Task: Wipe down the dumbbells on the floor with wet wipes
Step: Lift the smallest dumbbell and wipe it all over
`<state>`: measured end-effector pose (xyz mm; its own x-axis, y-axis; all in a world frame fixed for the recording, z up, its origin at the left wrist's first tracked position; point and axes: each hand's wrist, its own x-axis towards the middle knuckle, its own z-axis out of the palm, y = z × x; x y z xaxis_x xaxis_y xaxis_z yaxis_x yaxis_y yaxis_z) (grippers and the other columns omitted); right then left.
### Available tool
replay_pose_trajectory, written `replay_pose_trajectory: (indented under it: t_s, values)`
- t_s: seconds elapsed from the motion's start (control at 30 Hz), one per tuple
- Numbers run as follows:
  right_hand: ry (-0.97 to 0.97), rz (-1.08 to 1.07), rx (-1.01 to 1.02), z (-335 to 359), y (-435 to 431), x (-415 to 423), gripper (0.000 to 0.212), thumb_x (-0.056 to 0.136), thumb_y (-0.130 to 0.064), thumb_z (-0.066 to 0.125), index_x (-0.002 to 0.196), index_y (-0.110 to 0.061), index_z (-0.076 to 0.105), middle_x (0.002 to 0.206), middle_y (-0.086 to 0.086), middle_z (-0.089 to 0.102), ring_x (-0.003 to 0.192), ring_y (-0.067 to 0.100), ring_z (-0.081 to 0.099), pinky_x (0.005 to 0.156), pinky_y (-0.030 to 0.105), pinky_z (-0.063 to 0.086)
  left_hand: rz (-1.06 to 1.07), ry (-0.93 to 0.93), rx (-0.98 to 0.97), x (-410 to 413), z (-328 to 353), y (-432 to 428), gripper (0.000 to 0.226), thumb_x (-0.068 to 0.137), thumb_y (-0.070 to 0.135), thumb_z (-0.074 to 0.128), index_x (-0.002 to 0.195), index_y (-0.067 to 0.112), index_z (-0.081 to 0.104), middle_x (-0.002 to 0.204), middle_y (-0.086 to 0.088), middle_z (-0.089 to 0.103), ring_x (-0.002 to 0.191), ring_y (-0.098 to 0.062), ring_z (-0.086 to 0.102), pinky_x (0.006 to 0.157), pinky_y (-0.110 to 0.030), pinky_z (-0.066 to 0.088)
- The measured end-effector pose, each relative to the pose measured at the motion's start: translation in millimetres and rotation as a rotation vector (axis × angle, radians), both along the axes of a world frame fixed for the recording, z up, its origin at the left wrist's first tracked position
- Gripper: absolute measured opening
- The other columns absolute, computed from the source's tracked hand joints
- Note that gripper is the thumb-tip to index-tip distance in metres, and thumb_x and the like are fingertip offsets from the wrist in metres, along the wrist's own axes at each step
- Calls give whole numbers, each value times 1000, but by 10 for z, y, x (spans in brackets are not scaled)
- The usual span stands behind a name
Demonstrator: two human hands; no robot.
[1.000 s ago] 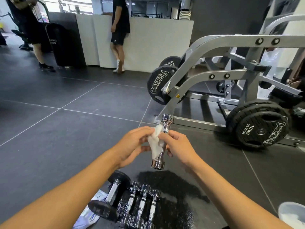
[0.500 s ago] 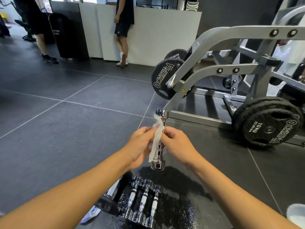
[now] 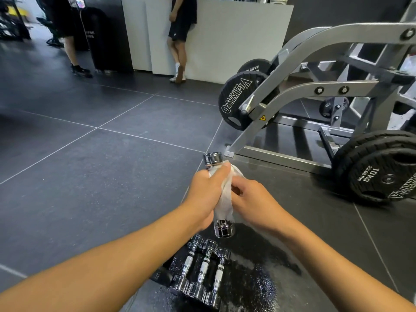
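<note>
A small chrome dumbbell (image 3: pixel 223 229) is held upright between my hands, above the floor. A white wet wipe (image 3: pixel 224 200) is wrapped round its handle, so only the two chrome heads show. My left hand (image 3: pixel 203 194) grips the wipe against the upper handle, its fingers just under the top head. From the right, my right hand (image 3: pixel 254 203) curls round the wrapped handle. Three more chrome dumbbells (image 3: pixel 202 273) lie side by side on the floor below.
A wet patch (image 3: pixel 258 280) darkens the floor beside the dumbbells. A grey plate-loaded machine (image 3: pixel 315 91) with black weight plates (image 3: pixel 378 174) stands to the right. Two people (image 3: pixel 180 30) stand by a white counter (image 3: pixel 236 37) and a black bin (image 3: pixel 105 37) at the back.
The wipe hung loosely beside the handle; now it is wrapped round it. My left hand has slid up toward the top head. The camera view has shifted slightly.
</note>
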<state>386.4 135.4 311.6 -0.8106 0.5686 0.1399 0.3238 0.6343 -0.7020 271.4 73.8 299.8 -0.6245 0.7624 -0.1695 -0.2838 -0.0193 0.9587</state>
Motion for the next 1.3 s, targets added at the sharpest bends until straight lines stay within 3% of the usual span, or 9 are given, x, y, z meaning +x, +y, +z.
replay_pose_trajectory:
  t_s: [0.17, 0.3, 0.4, 0.63, 0.73, 0.9, 0.97, 1.13, 1.3]
  values:
    - [155, -109, -507, 72, 0, 193, 27, 92, -32, 64, 82, -7, 67, 71, 9, 62, 62, 25, 54, 60, 41, 49, 363, -214, 66, -211, 135, 85, 26, 96, 29, 66, 79, 10, 61, 64, -4, 63, 50, -14, 61, 49, -25, 51]
    - [-242, -40, -132, 9, -279, 149, 42, 80, -67, 66, 86, -26, 60, 73, -5, 67, 60, 6, 55, 57, 24, 43, 375, -437, 187, -321, 240, 55, 27, 99, 26, 62, 79, 13, 51, 46, 2, 43, 34, -13, 40, 39, -19, 37]
    - [-208, -114, 34, 1, -417, 7, 35, 84, -51, 69, 77, -22, 51, 63, -8, 58, 55, 7, 47, 51, 25, 35, 281, -487, 191, -289, 253, 20, 28, 94, 27, 67, 76, 15, 49, 48, 2, 40, 37, -12, 38, 38, -21, 34]
    - [159, 372, -1393, -79, -273, 19, 24, 73, -35, 66, 72, -16, 51, 51, -7, 18, 49, 12, 11, 44, 26, 9, -251, -638, 362, -240, 483, -49, 44, 91, 24, 53, 56, 24, 25, 43, 8, 18, 32, -7, 19, 34, -17, 17]
    - [114, 241, -1130, -35, -305, -17, 26, 68, -33, 67, 67, -19, 46, 52, -4, 22, 49, 15, 15, 47, 29, 11, -231, -527, 325, -209, 548, -29, 42, 91, 23, 52, 58, 24, 26, 45, 7, 18, 33, -8, 18, 32, -16, 17]
    - [-116, -214, 99, 44, -373, -59, 32, 78, -40, 65, 70, -17, 45, 55, -8, 53, 50, 12, 41, 51, 34, 31, 109, -481, 312, -252, 472, 65, 37, 86, 13, 56, 57, 21, 35, 51, 3, 23, 38, -12, 22, 36, -17, 21]
    - [-81, -157, -21, 50, -365, -52, 32, 78, -37, 65, 67, -17, 41, 51, -8, 48, 48, 12, 37, 49, 32, 29, 123, -506, 301, -284, 472, 66, 36, 85, 11, 55, 58, 21, 33, 51, 3, 23, 38, -11, 21, 36, -17, 20]
    - [131, 299, -1301, 18, -274, 8, 24, 79, -36, 55, 68, -16, 49, 50, -4, 17, 48, 14, 11, 42, 24, 11, -177, -573, 350, -290, 558, 22, 42, 91, 18, 50, 55, 23, 28, 42, 7, 20, 31, -8, 21, 32, -16, 19]
    - [39, -28, -314, 55, -322, -15, 33, 81, -30, 67, 61, -21, 43, 50, -6, 38, 48, 11, 31, 46, 25, 27, -37, -526, 313, -262, 494, 93, 36, 91, 16, 57, 64, 23, 34, 54, 5, 21, 37, -8, 22, 32, -17, 23]
